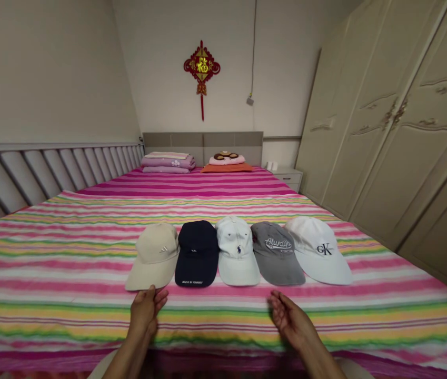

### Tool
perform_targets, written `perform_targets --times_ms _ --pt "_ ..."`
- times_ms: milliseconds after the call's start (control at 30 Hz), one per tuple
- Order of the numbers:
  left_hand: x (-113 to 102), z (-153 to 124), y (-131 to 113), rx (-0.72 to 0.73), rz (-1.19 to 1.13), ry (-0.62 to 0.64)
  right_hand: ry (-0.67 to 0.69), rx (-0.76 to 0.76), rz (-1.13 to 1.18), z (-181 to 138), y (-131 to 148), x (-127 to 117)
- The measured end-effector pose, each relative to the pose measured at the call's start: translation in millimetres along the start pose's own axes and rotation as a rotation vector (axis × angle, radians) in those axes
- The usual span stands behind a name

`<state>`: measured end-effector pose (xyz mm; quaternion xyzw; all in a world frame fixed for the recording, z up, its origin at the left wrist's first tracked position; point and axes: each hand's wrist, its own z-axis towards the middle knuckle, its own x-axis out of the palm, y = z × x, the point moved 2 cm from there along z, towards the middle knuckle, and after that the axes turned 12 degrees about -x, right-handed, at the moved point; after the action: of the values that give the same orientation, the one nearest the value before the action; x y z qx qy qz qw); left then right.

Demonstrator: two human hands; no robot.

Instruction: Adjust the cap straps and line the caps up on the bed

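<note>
Several caps lie in a row on the striped bed sheet (69, 263): a beige cap (154, 256), a navy cap (197, 253), a pale blue cap (237, 252), a grey cap (278, 253) and a white cap (318, 250). My left hand (146, 310) hovers just below the beige cap's brim, fingers loosely apart, holding nothing. My right hand (288, 316) is below the grey cap, palm turned inward, fingers relaxed and apart, empty.
Folded purple bedding (168, 162) and an orange-and-pink pillow stack (227, 162) sit at the headboard. A padded wall panel (49, 173) runs along the left. Cream wardrobe doors (397, 131) line the right side; a small nightstand (288, 176) stands beside the bed.
</note>
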<state>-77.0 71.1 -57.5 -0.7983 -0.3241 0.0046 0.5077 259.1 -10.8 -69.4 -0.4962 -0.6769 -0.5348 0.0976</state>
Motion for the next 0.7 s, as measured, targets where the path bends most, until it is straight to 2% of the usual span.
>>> perform_targets --times_ms 167,267,400,567,700 --pt "-3 -4 4 -0.019 -0.007 0.002 0.047 -0.065 -0.088 -2 -4 -2" --pt "-9 -10 14 -0.028 -0.008 0.002 0.079 -0.141 -0.163 -3 -10 -4" --pt "-15 -23 39 -0.04 0.089 0.032 0.115 -0.254 -0.274 -3 -22 -4" --pt "-15 -39 74 -0.064 0.215 0.14 0.17 -0.352 -0.454 -2 -32 0" --pt "-17 -42 101 0.009 0.332 0.22 0.257 -0.386 -0.594 -9 -46 3"
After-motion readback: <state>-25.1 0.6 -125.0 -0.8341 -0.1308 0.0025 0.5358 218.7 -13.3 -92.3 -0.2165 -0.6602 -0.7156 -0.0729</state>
